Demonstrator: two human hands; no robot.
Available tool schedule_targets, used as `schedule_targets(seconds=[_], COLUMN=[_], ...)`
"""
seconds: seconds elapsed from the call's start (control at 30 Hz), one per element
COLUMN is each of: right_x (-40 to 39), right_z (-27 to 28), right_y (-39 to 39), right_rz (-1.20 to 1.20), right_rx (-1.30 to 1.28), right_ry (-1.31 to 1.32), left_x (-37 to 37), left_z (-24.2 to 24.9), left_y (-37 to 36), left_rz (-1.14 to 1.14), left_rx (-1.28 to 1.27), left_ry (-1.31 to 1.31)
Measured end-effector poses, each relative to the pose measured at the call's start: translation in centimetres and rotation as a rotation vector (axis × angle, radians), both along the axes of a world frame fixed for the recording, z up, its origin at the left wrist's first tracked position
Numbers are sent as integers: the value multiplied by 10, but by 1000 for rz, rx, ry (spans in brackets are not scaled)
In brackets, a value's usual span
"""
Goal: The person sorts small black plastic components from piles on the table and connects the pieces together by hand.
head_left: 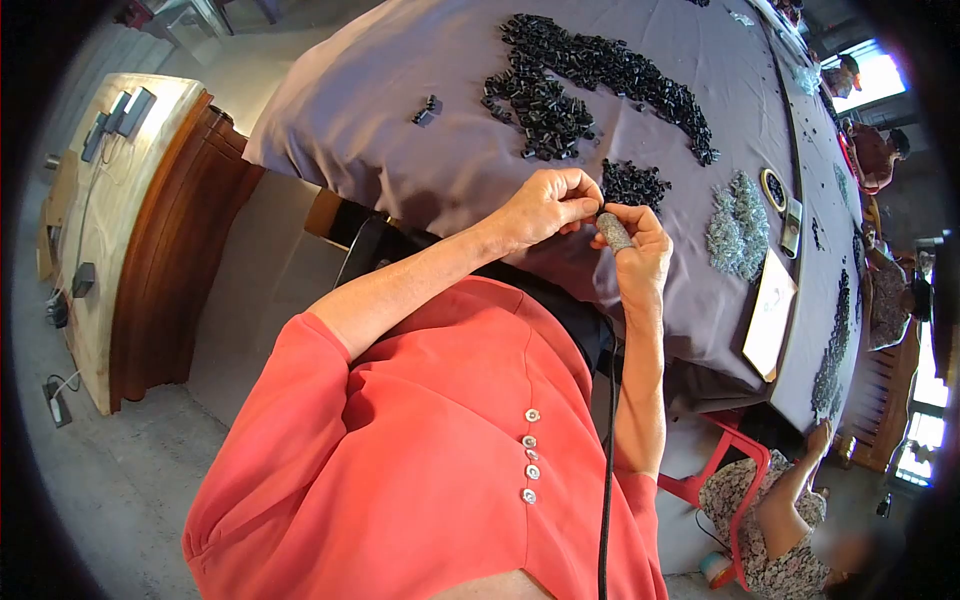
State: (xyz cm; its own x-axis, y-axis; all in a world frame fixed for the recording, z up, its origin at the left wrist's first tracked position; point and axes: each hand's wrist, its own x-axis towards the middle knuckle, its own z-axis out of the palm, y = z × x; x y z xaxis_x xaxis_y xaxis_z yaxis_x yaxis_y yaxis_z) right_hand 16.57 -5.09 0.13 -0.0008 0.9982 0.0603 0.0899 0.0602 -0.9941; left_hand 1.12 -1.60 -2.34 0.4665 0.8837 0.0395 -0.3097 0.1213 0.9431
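My left hand (552, 208) is closed in a pinch at the table's near edge, its fingertips on a tiny dark piece (601, 209) whose kind is too small to make out. Right beside it, my right hand (645, 250) pinches at the same spot; one of its fingers wears a grey wrap (614, 232). Just beyond the fingertips lies a small heap of short black parts (636, 184). A larger heap of similar black parts (625, 75) spreads farther back, and a few black pieces (427, 108) sit apart to the left.
A greyish cloth (400, 70) covers the table. To the right are a heap of small clear parts (738, 228), a tape roll (773, 188) and a pale card (770, 315). Other people (790, 505) sit along the right side. A wooden cabinet (170, 250) stands left.
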Motion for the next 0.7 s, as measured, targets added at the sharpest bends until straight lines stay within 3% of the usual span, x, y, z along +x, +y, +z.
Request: schedule_targets(seconds=[0.2, 0.4, 0.7], right_x=[13, 21, 15], right_z=[-1, 2, 14], right_y=[2, 2, -6], right_rz=[117, 207, 374], right_rx=[-72, -216, -192], right_ry=[150, 351, 573], left_x=[0, -6, -10], left_z=[1, 12, 36], left_y=[-1, -1, -8], left_rz=[-18, -197, -267], left_rx=[60, 118, 174], left_ry=[42, 28, -34])
